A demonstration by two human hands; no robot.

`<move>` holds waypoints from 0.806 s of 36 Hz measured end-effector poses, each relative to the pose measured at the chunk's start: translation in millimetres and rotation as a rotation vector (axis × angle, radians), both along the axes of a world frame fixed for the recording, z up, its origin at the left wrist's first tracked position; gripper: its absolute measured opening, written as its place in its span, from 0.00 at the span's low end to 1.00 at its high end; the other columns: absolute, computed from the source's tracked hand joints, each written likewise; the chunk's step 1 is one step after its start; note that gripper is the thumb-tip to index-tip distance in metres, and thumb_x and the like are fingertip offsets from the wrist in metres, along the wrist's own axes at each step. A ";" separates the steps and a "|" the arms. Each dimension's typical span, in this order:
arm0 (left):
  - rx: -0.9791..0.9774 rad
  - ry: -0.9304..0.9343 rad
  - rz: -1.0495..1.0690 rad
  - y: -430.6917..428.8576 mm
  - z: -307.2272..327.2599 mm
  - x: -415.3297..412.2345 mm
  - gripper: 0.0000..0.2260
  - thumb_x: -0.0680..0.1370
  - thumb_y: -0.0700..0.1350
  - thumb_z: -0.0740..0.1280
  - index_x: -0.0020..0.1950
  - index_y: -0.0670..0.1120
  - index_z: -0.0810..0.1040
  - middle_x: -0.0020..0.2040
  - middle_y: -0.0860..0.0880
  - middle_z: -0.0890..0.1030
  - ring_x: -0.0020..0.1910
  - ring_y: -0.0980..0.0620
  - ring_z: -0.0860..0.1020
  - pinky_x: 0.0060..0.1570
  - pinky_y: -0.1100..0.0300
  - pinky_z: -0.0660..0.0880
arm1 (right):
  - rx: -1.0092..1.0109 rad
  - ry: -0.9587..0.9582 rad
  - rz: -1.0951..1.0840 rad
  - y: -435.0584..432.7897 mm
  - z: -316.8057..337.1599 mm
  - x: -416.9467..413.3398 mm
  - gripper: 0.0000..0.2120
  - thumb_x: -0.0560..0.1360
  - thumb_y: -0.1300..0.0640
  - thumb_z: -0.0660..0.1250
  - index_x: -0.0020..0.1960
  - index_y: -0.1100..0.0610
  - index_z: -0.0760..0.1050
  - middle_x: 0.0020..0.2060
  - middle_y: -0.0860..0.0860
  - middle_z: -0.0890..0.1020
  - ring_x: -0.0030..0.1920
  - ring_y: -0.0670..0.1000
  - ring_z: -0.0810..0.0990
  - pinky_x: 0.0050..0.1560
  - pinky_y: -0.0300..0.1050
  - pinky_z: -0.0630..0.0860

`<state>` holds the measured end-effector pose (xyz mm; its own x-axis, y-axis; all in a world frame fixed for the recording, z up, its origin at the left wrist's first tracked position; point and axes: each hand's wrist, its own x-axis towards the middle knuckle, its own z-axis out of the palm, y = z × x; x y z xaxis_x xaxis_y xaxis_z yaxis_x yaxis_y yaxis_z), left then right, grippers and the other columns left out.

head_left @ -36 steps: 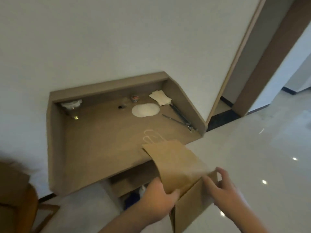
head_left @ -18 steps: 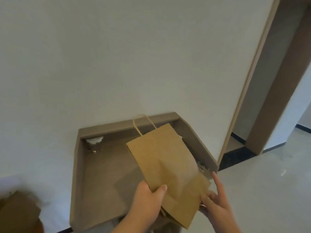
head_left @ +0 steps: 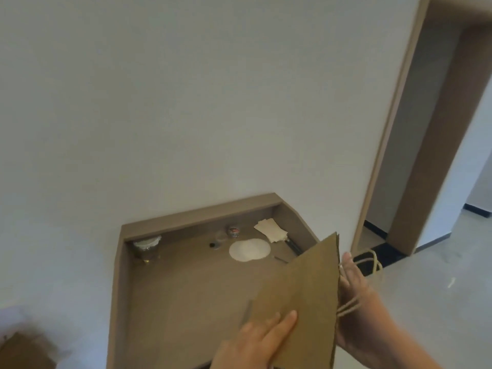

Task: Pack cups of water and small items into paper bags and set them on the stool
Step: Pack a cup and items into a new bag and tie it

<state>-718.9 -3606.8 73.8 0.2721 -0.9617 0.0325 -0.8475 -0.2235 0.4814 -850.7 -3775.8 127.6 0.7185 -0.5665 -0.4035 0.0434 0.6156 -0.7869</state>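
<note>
I hold a flat brown paper bag [head_left: 300, 294] over the right front of a wooden wall shelf [head_left: 186, 283]. My left hand [head_left: 261, 339] grips the bag's lower part, with the thumb on its front face. Straight-fingered, my right hand [head_left: 354, 296] lies against the bag's mouth side, next to the twine handles [head_left: 372, 259]. A covered glass cup of water [head_left: 147, 249] stands in the shelf's back left corner. A white round disc [head_left: 249, 250], a small jar [head_left: 233, 231], a small black item [head_left: 212, 245] and folded napkins [head_left: 271, 230] lie at the back.
Thin dark tools [head_left: 292, 246] lie along the shelf's right wall. A blurred brown bag [head_left: 24, 352] shows at the bottom left. A doorway [head_left: 426, 155] opens on the right, with pale floor [head_left: 439, 275] beyond.
The bag has swung to the right and turned, so its handles now point right. The items at the back of the shelf are uncovered. My right hand has shifted to the mouth side.
</note>
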 end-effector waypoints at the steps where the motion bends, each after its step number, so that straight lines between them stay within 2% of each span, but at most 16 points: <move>1: 0.000 0.015 -0.013 0.3 2.3 1.3 0.28 0.83 0.68 0.53 0.70 0.84 0.34 0.82 0.71 0.49 0.81 0.63 0.50 0.76 0.56 0.61 | 0.002 -0.010 -0.006 1.0 -0.6 0.2 0.51 0.55 0.19 0.75 0.65 0.53 0.83 0.62 0.66 0.83 0.60 0.71 0.84 0.60 0.72 0.78; 3: 0.018 0.036 -0.039 2.6 7.5 4.2 0.28 0.83 0.68 0.54 0.70 0.84 0.35 0.82 0.70 0.50 0.81 0.63 0.51 0.76 0.55 0.62 | 0.000 -0.014 -0.009 6.0 -3.0 1.1 0.59 0.48 0.21 0.79 0.68 0.59 0.80 0.62 0.67 0.83 0.60 0.71 0.83 0.62 0.73 0.77; 5: -0.023 -0.004 -0.048 2.7 1.1 6.9 0.28 0.83 0.68 0.54 0.70 0.83 0.35 0.81 0.70 0.51 0.80 0.64 0.53 0.74 0.58 0.65 | -0.039 -0.012 -0.056 9.3 -4.0 2.4 0.66 0.39 0.23 0.82 0.65 0.64 0.81 0.59 0.68 0.84 0.57 0.69 0.84 0.59 0.68 0.79; 6: -0.058 -0.040 -0.051 2.0 -4.1 8.0 0.28 0.82 0.68 0.52 0.71 0.83 0.34 0.81 0.70 0.52 0.80 0.65 0.54 0.72 0.60 0.66 | -0.049 -0.010 -0.074 10.6 -2.7 1.9 0.65 0.37 0.23 0.82 0.62 0.64 0.83 0.56 0.67 0.85 0.55 0.68 0.84 0.55 0.65 0.81; 7: -0.083 -0.065 -0.050 0.7 -9.4 9.5 0.27 0.80 0.70 0.49 0.71 0.83 0.34 0.81 0.71 0.53 0.79 0.66 0.55 0.69 0.61 0.68 | -0.054 -0.006 -0.070 13.6 1.4 2.0 0.61 0.39 0.23 0.82 0.59 0.64 0.84 0.52 0.66 0.86 0.52 0.68 0.85 0.51 0.63 0.82; 8: -0.100 -0.083 -0.041 -1.3 -13.0 10.5 0.26 0.76 0.73 0.43 0.71 0.82 0.34 0.80 0.72 0.53 0.78 0.67 0.57 0.68 0.62 0.69 | -0.061 -0.021 -0.036 15.7 4.8 1.6 0.54 0.46 0.23 0.80 0.58 0.62 0.85 0.50 0.65 0.87 0.50 0.68 0.86 0.48 0.64 0.83; 10: -0.141 -0.123 -0.020 -3.9 -16.1 12.1 0.30 0.70 0.78 0.36 0.72 0.82 0.35 0.79 0.74 0.55 0.77 0.69 0.57 0.67 0.64 0.70 | -0.083 -0.038 0.038 19.4 10.1 -3.7 0.42 0.60 0.28 0.81 0.63 0.57 0.84 0.48 0.62 0.88 0.48 0.67 0.88 0.50 0.67 0.83; 12: -0.172 -0.113 -0.005 -6.4 -16.6 14.0 0.31 0.69 0.77 0.39 0.72 0.82 0.36 0.78 0.75 0.56 0.76 0.71 0.57 0.66 0.66 0.69 | -0.099 -0.016 0.073 18.8 8.4 -8.1 0.44 0.58 0.37 0.87 0.69 0.51 0.78 0.51 0.60 0.88 0.51 0.65 0.88 0.54 0.69 0.82; 15: -0.209 -0.115 -0.001 -10.5 -24.4 18.5 0.28 0.80 0.68 0.51 0.73 0.82 0.37 0.77 0.75 0.58 0.76 0.71 0.58 0.66 0.65 0.71 | -0.150 -0.039 0.107 19.4 6.0 -8.2 0.34 0.68 0.42 0.78 0.71 0.46 0.74 0.54 0.57 0.88 0.55 0.66 0.87 0.62 0.73 0.78; 17: -0.232 -0.156 0.020 -13.3 -31.5 23.1 0.31 0.84 0.59 0.56 0.72 0.83 0.38 0.77 0.75 0.59 0.75 0.71 0.62 0.64 0.65 0.73 | -0.131 -0.008 0.079 16.4 1.7 -6.6 0.30 0.70 0.46 0.75 0.71 0.47 0.76 0.56 0.60 0.87 0.56 0.67 0.87 0.59 0.73 0.80; 19: -0.231 -0.167 0.010 -16.0 -33.6 25.7 0.31 0.85 0.57 0.56 0.72 0.83 0.37 0.77 0.75 0.57 0.75 0.71 0.61 0.65 0.66 0.72 | -0.066 0.009 0.049 16.3 -0.2 -6.6 0.30 0.69 0.47 0.76 0.70 0.50 0.78 0.60 0.63 0.83 0.57 0.70 0.84 0.50 0.71 0.83; 21: -0.245 -0.154 0.021 -14.6 -34.9 26.8 0.31 0.85 0.58 0.56 0.72 0.82 0.36 0.78 0.75 0.56 0.75 0.71 0.59 0.66 0.66 0.70 | -0.018 0.019 0.006 18.6 -0.2 -3.8 0.34 0.65 0.45 0.82 0.68 0.52 0.79 0.60 0.64 0.84 0.55 0.70 0.86 0.47 0.70 0.83; 23: -0.259 -0.152 0.050 -13.9 -38.0 27.1 0.31 0.85 0.58 0.56 0.72 0.82 0.36 0.78 0.75 0.56 0.75 0.71 0.59 0.65 0.66 0.71 | 0.022 -0.002 -0.022 19.4 -1.8 -1.1 0.47 0.49 0.43 0.90 0.66 0.52 0.81 0.60 0.64 0.84 0.54 0.70 0.86 0.47 0.69 0.84; 25: -0.268 -0.155 0.057 -14.7 -36.0 27.7 0.32 0.85 0.57 0.57 0.72 0.82 0.36 0.78 0.75 0.57 0.75 0.72 0.59 0.65 0.66 0.72 | 0.071 -0.023 0.009 19.5 -4.3 0.1 0.59 0.36 0.44 0.91 0.66 0.54 0.80 0.62 0.63 0.83 0.57 0.69 0.85 0.45 0.66 0.84; 27: -0.304 -0.160 0.052 -16.1 -40.8 31.0 0.32 0.85 0.57 0.57 0.73 0.82 0.37 0.78 0.75 0.57 0.75 0.72 0.58 0.64 0.67 0.72 | 0.060 -0.062 0.023 18.5 -10.9 0.6 0.63 0.36 0.44 0.92 0.69 0.55 0.77 0.64 0.63 0.82 0.61 0.69 0.83 0.47 0.68 0.84; 29: -0.308 -0.243 0.024 -15.6 -46.0 32.5 0.33 0.84 0.55 0.60 0.75 0.81 0.42 0.76 0.73 0.62 0.73 0.72 0.63 0.58 0.68 0.76 | 0.100 -0.070 -0.019 18.8 -15.8 4.1 0.63 0.39 0.47 0.92 0.72 0.58 0.76 0.66 0.65 0.81 0.65 0.71 0.81 0.56 0.73 0.80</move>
<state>-686.4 -3622.4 27.8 0.2428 -0.8904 0.3850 -0.9414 -0.1205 0.3150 -846.6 -3757.0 111.8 0.7363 -0.5400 -0.4079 0.1086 0.6892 -0.7164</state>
